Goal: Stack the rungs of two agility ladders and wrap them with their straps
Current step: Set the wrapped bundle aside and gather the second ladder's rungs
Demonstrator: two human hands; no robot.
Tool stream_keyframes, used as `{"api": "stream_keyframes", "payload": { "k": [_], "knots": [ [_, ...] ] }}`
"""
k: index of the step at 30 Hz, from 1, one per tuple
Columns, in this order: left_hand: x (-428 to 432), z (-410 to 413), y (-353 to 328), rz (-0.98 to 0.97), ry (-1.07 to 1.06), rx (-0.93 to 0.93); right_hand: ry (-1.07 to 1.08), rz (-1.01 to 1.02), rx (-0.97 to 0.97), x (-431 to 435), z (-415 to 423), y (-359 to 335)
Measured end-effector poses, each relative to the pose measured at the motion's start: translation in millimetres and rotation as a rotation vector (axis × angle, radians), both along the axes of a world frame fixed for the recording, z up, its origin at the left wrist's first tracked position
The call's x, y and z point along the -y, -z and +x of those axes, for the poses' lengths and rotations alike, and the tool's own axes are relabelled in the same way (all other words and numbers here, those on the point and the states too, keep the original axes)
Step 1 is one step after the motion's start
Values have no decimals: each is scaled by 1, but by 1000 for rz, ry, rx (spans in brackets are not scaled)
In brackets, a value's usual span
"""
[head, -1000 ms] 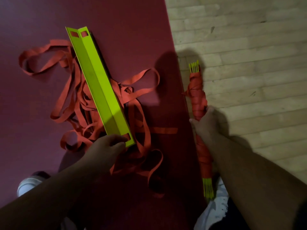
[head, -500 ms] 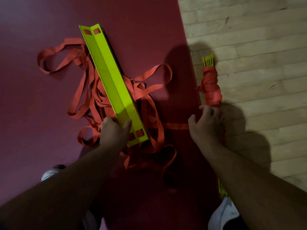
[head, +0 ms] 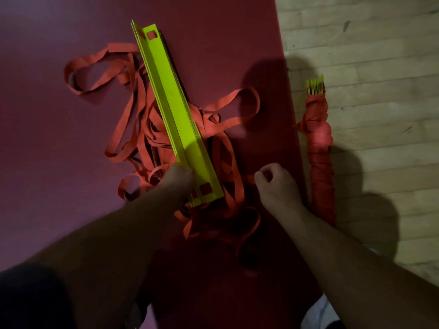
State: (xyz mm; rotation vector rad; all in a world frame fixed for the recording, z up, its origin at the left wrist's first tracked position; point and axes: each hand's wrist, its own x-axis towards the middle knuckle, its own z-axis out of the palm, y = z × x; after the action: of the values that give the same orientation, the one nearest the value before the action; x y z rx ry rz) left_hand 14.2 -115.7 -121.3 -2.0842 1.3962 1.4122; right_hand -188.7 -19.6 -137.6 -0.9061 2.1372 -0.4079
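Observation:
A stack of yellow-green rungs lies tilted on its edge across a loose tangle of orange straps on the dark red mat. My left hand grips the stack near its near end. My right hand sits just right of that end with fingers curled, pinching a strap at the pile's edge. A second rung bundle, wrapped in orange strap with yellow-green tips showing at the far end, lies free along the mat's right edge.
Pale wooden floorboards run to the right of the mat. My white shoe shows at the bottom right. Strap loops spread out to the left and right of the rung stack.
My right hand let go of the wrapped bundle and moved left to the straps. My left hand slid onto the rung stack and tipped it up onto its edge.

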Motion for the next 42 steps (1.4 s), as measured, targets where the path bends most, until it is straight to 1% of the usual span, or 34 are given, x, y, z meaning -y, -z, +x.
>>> {"api": "stream_keyframes", "payload": {
  "k": [1,3,4,6,8,10,11,12,14,17,20,21,23,25,26,27,29,31,34,36,38,40,42],
  "knots": [
    [2,1,2,-12,-7,-26,-4,16,34,3,1,2],
    [0,8,6,-41,-292,-150,5,47,93,7,4,4],
    [-2,10,9,-49,-364,-160,18,61,129,9,5,4],
    [-5,15,7,6,-577,-287,41,85,232,12,11,5],
    [-9,24,4,35,-727,-389,100,136,430,18,22,2],
    [-12,28,1,80,-870,-416,169,241,694,20,36,-3],
    [-14,29,2,99,-905,-427,171,287,786,20,43,-6],
    [-16,30,2,108,-921,-426,151,315,826,20,51,-8],
    [-17,31,1,153,-931,-421,105,320,821,18,62,-11],
    [-15,38,-2,215,-920,-413,134,302,838,12,72,-13],
    [-14,43,2,171,-841,-353,156,264,866,7,79,-14],
    [-16,44,3,160,-839,-365,151,246,870,5,82,-14],
    [-18,46,2,209,-832,-450,140,223,872,3,87,-16],
    [-19,48,-6,292,-715,-540,112,207,874,1,88,-19],
    [-19,48,-10,305,-648,-540,101,203,875,0,86,-21],
    [-19,48,-12,293,-622,-515,95,201,865,-1,84,-22],
    [-19,48,-17,191,-654,-425,125,194,801,-3,73,-27],
    [-17,50,-26,164,-662,-410,196,179,726,-5,57,-34],
    [-15,54,-49,199,-638,-484,227,184,686,-6,35,-49],
    [-17,55,-66,179,-650,-537,208,166,683,-4,29,-64],
    [-21,50,-90,176,-646,-597,191,127,625,-2,28,-80],
    [-25,46,-112,215,-651,-633,180,131,556,-3,29,-92],
    [-30,45,-143,240,-680,-662,165,160,577,-8,34,-110]
  ]
}}
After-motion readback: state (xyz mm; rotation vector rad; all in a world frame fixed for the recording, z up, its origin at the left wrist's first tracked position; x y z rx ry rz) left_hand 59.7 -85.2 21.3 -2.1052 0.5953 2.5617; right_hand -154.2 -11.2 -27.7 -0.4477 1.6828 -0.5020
